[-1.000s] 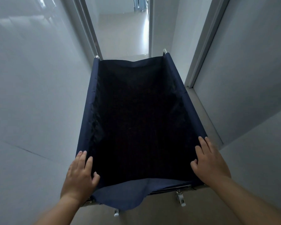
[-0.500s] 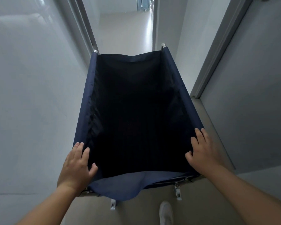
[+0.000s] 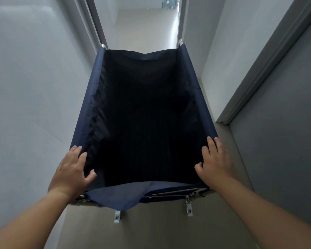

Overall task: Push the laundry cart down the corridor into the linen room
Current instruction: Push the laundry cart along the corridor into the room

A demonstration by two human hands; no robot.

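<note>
the laundry cart (image 3: pixel 147 114), a navy fabric bin slung on a metal frame, stands lengthwise in a narrow corridor, its far end at a doorway (image 3: pixel 142 24) that opens onto a brighter tiled floor. its interior is dark and appears empty, though the bottom cannot be made out. the near edge of the fabric sags into a loose flap (image 3: pixel 118 194), exposing frame hardware beneath.

the left hand (image 3: pixel 71 174) rests on the near left corner of the rim, fingers extended along the rail, thumb hooked inside. the right hand (image 3: pixel 215 161) sits likewise on the near right corner. neither is clenched; both press palm-down and grip only loosely. one hand per corner likely serves to steer the cart straight.

the left wall (image 3: pixel 25 87) lies just beside the cart; a grey door (image 3: pixel 285 123) and its frame stand near on the right. clearance is slight on both sides. judgement: transit is under way; whether the doorway ahead leads to the linen room cannot be told.
</note>
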